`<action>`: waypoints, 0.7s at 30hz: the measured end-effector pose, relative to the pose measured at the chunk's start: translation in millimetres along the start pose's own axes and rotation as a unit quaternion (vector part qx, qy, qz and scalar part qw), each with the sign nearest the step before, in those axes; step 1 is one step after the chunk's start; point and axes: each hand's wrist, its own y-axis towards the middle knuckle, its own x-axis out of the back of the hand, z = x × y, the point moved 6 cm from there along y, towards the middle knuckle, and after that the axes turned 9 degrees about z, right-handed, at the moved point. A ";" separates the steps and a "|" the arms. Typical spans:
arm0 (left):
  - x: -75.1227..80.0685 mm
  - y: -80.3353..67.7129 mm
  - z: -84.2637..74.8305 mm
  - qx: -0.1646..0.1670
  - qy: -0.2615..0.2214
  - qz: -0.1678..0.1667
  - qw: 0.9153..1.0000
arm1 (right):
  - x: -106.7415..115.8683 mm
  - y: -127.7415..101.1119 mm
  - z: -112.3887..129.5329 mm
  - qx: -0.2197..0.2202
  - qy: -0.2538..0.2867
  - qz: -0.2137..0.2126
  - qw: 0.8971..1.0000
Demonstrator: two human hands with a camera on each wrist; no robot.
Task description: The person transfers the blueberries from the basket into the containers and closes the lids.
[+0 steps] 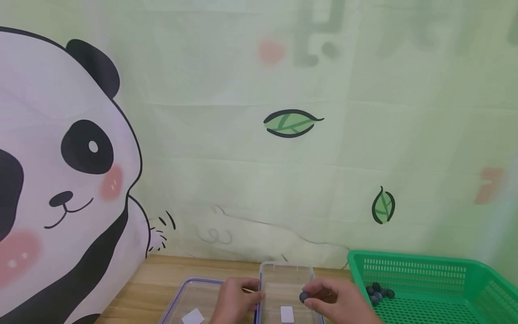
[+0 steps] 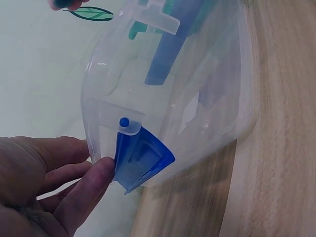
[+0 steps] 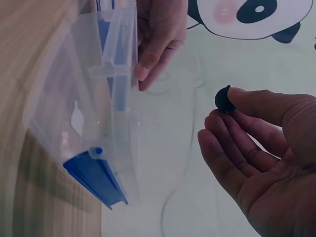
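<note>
Our right hand (image 1: 340,301) pinches a blueberry (image 1: 303,296) over the clear box (image 1: 286,288) our left hand (image 1: 234,301) steadies; squeezing could crush it.

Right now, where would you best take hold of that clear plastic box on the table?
Probably by the long side wall of the clear box, from its left, where the left hand already holds it. The open top leaves a thin rim to pinch; the blue latches on its ends flap loose.

Head view: both hands cut off at the bottom edge, also the clear container (image 1: 286,288) and lid (image 1: 190,301). Green basket (image 1: 425,274) cut at right. Dark berries (image 1: 378,292) too small to identify. Left-wrist view: right fingertips (image 2: 66,5) cropped at top.
</note>
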 end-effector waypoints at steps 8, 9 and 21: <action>1.2 -0.7 -1.2 -0.002 0.002 -0.002 1.000 | -19.5 8.5 -12.9 -0.053 0.034 0.030 0.998; 1.5 -0.9 -1.4 -0.003 0.002 -0.003 1.000 | -21.6 9.1 -13.6 -0.059 0.036 0.033 0.997; 1.2 -1.3 -2.1 -0.018 -0.005 0.000 1.000 | -43.0 15.0 -25.9 -0.078 0.080 0.071 0.991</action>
